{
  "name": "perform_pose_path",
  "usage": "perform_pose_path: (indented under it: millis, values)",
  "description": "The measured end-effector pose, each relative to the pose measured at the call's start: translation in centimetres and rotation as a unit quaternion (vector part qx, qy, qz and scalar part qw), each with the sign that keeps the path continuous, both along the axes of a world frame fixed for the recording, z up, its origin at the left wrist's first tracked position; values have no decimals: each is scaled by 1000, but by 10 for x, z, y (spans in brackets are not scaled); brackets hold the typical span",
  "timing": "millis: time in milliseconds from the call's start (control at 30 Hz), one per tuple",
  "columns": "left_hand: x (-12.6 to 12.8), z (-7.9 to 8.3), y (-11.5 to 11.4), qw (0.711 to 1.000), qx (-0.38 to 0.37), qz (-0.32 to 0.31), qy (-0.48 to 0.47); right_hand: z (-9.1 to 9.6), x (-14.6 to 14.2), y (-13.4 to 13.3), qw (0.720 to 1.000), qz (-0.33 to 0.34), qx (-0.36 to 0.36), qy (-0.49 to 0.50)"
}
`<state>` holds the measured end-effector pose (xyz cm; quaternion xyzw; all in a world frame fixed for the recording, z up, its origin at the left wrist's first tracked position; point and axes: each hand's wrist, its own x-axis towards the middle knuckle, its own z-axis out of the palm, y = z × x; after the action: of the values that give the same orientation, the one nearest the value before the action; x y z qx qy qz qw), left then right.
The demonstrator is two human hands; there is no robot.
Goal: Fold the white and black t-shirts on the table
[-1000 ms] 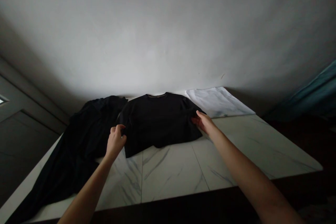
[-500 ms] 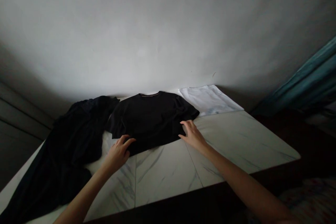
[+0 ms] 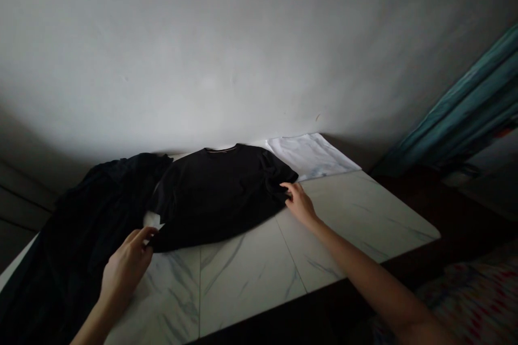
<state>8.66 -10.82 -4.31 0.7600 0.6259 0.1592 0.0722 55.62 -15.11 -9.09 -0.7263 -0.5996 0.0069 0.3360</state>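
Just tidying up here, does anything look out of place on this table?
The dark garment lies crumpled and seems to hang over the left edge of the table, unlike the flatter black T-shirt and white cloth.

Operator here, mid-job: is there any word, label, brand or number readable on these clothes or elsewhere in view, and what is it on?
No readable text anywhere.
A thin pale neck band inside the collar of the black short-sleeved T-shirt: too blurred to tell if it bears lettering.
The folded white cloth and crumpled dark garment: no lettering visible.
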Motion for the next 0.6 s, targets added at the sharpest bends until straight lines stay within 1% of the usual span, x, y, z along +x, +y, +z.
perform_pose_path:
  millis: [67,133,200,233,300,433,500,533,600]
  values:
    - [5,-1,-3,999,32,-12,34,5,0,-7,997,46,-2,-55]
    - [13,-4,-2,995,56,-56,59,9,-1,-11,990,113,-14,-81]
    - [18,-9,0,991,53,-98,79,11,1,-12,984,161,-29,-65]
    - [19,-11,1,990,44,-105,86,10,3,-12,984,170,-32,-49]
    - [19,-10,2,992,30,-87,90,10,9,-11,988,153,-22,-23]
    - [4,3,-2,998,22,21,57,14,22,-17,998,61,13,-30]
    - [-11,8,-9,997,14,71,29,22,25,-27,999,26,7,-36]
    - [-21,8,-14,996,9,89,12,27,25,-35,999,9,-1,-36]
    - [-45,2,-32,995,-24,94,-6,38,26,-58,999,-18,-27,-26]
